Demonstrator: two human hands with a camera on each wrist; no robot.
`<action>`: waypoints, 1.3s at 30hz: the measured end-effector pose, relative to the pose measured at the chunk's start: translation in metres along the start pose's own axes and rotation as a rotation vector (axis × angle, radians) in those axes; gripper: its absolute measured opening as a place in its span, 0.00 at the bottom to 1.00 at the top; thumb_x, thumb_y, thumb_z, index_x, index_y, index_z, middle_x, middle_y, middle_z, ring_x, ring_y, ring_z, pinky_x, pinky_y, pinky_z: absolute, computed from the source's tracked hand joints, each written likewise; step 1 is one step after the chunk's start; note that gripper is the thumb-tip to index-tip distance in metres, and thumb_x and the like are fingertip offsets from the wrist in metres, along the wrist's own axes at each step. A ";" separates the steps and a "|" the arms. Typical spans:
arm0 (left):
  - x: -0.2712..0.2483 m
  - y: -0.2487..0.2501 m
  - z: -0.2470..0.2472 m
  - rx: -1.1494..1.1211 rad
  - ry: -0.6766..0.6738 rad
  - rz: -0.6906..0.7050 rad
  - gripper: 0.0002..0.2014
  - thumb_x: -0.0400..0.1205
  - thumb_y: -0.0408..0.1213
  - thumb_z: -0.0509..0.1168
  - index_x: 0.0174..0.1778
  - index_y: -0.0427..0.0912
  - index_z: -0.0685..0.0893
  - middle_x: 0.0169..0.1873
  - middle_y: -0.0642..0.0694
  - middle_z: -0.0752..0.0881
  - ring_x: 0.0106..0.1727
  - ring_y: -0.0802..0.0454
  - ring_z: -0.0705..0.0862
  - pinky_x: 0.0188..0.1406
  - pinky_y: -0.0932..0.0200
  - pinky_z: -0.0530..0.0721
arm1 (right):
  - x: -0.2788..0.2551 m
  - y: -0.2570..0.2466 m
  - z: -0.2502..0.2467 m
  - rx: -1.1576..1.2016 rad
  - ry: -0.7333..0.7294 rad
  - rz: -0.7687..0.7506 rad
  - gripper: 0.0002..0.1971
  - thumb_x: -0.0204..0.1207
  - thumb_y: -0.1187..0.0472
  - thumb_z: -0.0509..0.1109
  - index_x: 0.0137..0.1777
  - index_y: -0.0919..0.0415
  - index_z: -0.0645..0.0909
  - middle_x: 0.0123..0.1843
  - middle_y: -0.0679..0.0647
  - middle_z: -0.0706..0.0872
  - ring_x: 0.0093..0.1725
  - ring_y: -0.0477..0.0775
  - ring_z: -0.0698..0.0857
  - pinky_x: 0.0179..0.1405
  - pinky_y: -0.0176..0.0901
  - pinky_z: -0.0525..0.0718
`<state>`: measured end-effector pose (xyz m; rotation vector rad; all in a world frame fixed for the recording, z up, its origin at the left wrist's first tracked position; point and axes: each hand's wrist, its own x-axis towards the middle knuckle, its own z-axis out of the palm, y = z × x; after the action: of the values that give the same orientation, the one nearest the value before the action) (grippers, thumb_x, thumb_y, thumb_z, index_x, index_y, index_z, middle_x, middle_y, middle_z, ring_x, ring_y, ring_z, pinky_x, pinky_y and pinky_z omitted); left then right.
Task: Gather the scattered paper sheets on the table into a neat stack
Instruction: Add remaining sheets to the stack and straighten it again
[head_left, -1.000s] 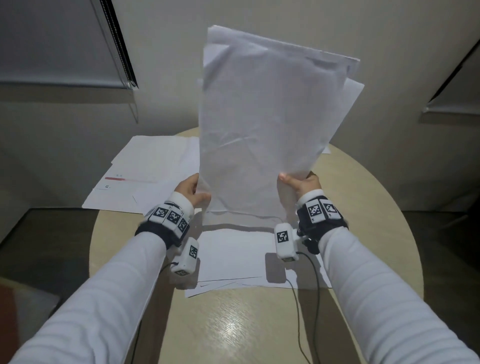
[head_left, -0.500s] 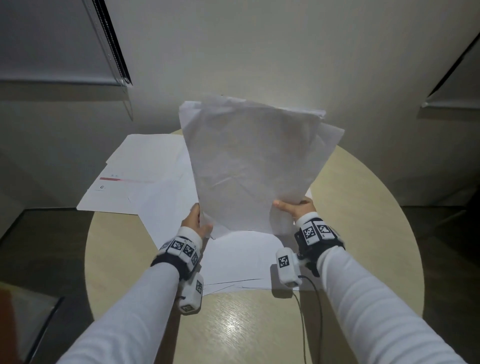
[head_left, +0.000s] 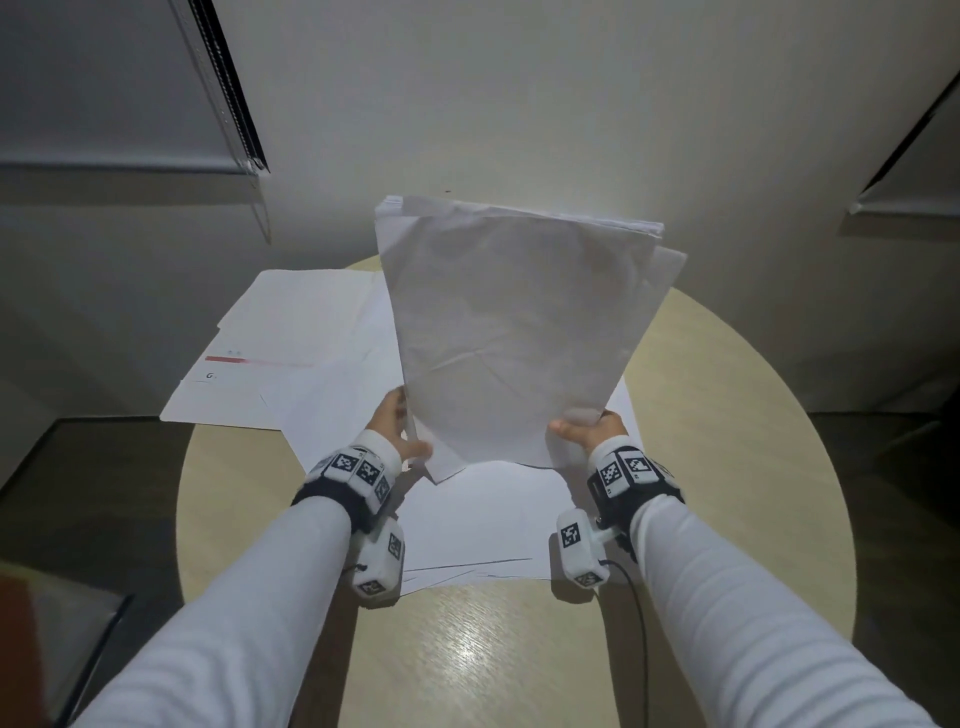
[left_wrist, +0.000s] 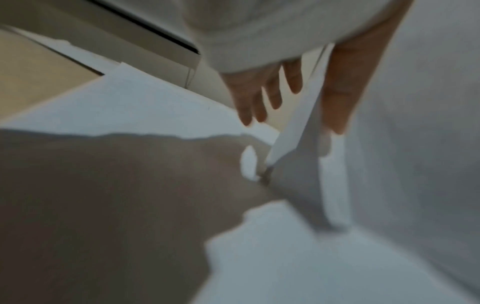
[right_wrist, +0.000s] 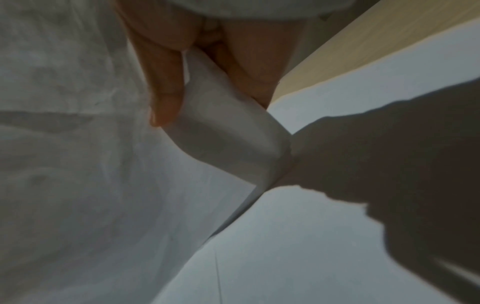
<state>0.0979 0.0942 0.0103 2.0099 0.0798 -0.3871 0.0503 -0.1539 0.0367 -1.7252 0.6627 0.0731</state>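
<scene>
I hold a bundle of white paper sheets (head_left: 514, 332) upright, tilted away from me, over the round table (head_left: 727, 415). My left hand (head_left: 397, 431) pinches its lower left edge, thumb in front and fingers (left_wrist: 272, 96) behind the paper edge (left_wrist: 301, 123). My right hand (head_left: 587, 431) grips the lower right edge, thumb (right_wrist: 168, 88) on the near face of the sheets (right_wrist: 221, 127). The bundle's bottom edge meets the loose sheets (head_left: 483, 519) lying flat in front of me. More sheets (head_left: 291, 353), one with a red bar, lie at the table's left and overhang its rim.
Beyond the table are a pale wall (head_left: 519, 104) and a window blind (head_left: 104, 78) at the upper left. A dark cable (head_left: 636, 613) runs from my right wrist across the near tabletop. Dark floor (head_left: 78, 493) surrounds the table.
The bundle has come down from high in front of the wall toward the table and tilted back. Both hands moved down and closer to me, still holding its lower edges.
</scene>
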 end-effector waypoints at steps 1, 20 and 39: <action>0.001 0.003 -0.002 -0.090 -0.004 0.013 0.41 0.68 0.16 0.72 0.76 0.34 0.62 0.63 0.44 0.74 0.65 0.46 0.76 0.62 0.57 0.75 | 0.000 0.001 0.000 0.011 0.013 0.007 0.20 0.71 0.71 0.74 0.62 0.76 0.79 0.52 0.55 0.78 0.55 0.51 0.77 0.41 0.29 0.72; 0.006 0.059 -0.033 -0.392 -0.145 0.125 0.38 0.59 0.13 0.67 0.67 0.35 0.68 0.61 0.41 0.82 0.45 0.62 0.86 0.38 0.72 0.85 | 0.003 -0.007 -0.015 -0.053 -0.066 -0.009 0.12 0.74 0.68 0.72 0.57 0.61 0.81 0.44 0.53 0.83 0.48 0.52 0.80 0.51 0.37 0.72; 0.000 0.097 -0.042 -0.403 0.012 0.229 0.17 0.66 0.20 0.75 0.42 0.44 0.82 0.25 0.64 0.89 0.32 0.69 0.87 0.42 0.70 0.85 | -0.015 -0.102 -0.029 0.222 -0.020 -0.476 0.19 0.62 0.77 0.78 0.51 0.63 0.79 0.36 0.42 0.88 0.34 0.35 0.86 0.40 0.31 0.85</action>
<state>0.1293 0.0873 0.1112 1.6018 -0.0609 -0.1929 0.0767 -0.1632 0.1401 -1.6211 0.2223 -0.3040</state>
